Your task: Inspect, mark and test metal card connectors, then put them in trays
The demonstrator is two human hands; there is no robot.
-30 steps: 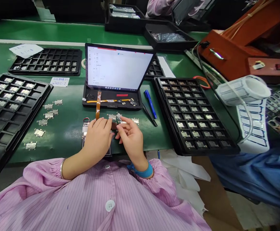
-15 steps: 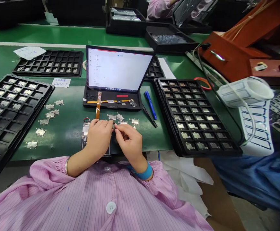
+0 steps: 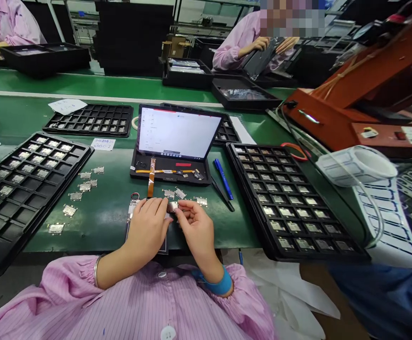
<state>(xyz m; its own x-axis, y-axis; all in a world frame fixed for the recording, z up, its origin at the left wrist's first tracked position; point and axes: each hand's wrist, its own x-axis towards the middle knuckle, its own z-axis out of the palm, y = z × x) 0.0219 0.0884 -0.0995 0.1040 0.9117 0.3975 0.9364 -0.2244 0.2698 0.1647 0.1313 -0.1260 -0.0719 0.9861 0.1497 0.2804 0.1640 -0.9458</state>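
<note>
In front of my chest a small silvery circuit module (image 3: 173,206) sits between my two hands. My right hand (image 3: 197,229) pinches it at its right edge with thumb and forefinger. My left hand (image 3: 147,226), fingers bent and close together, grips its left side, though the fingertips are partly hidden. Beneath the left hand lies a black board (image 3: 165,246), mostly covered. An orange ribbon cable (image 3: 151,178) runs from there up to a propped tablet (image 3: 179,132) with a lit screen. Similar modules (image 3: 180,193) lie just beyond my fingers.
Black compartment trays with modules stand at left (image 3: 67,156) and right (image 3: 239,189). Loose modules (image 3: 70,210) are scattered at left. A blue marker (image 3: 223,178) and black tweezers (image 3: 223,194) lie right of the tablet. Beyond are an orange machine (image 3: 319,123), a label roll (image 3: 355,165) and co-workers.
The view has tilted up, showing more of the co-workers opposite. The module between my fingers has turned from a dark narrow edge to its bright flat face.
</note>
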